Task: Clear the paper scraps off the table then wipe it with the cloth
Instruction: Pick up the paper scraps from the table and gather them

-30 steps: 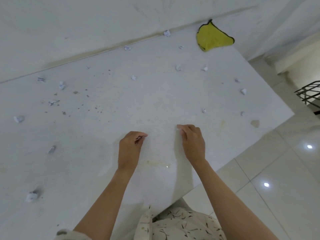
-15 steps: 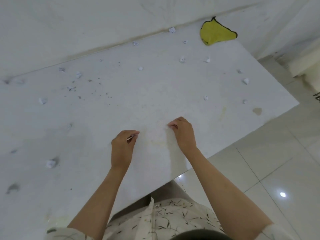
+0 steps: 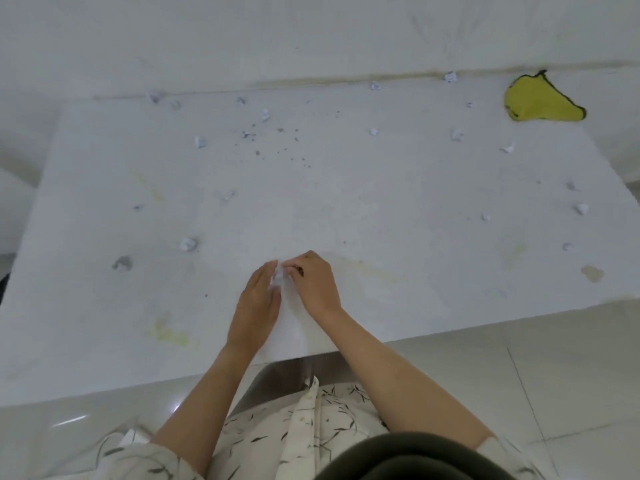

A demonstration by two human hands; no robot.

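The white table [image 3: 346, 209] fills most of the room in front of the person, pushed up against a pale wall [image 3: 277, 36], with glossy floor tiles [image 3: 571, 358] showing past its near edge. Yellowish stains [image 3: 169, 332] mark the tabletop here and there, and a sprinkle of dark crumbs [image 3: 277, 147] lies toward the back.

The yellow cloth [image 3: 540, 103] with its dark trim sits bunched in the far right corner, well apart from both hands. Paper scraps are strewn all over the surface: one crumpled ball [image 3: 188, 244] lies to the left of the hands, another [image 3: 200, 142] farther back on the left, one [image 3: 450, 76] against the wall, and several small ones [image 3: 581, 208] near the right edge.

The two hands are brought together over the near middle of the table. The left hand [image 3: 258, 303] is held with fingers fairly straight and close together, cupped beside a small wad of white paper [image 3: 277, 277]. The right hand [image 3: 313, 282] has its fingers curled, its fingertips [image 3: 292, 270] pinching at that same wad. Whether the left hand actually grips the paper or only cradles it, I cannot tell; it touches it at least.
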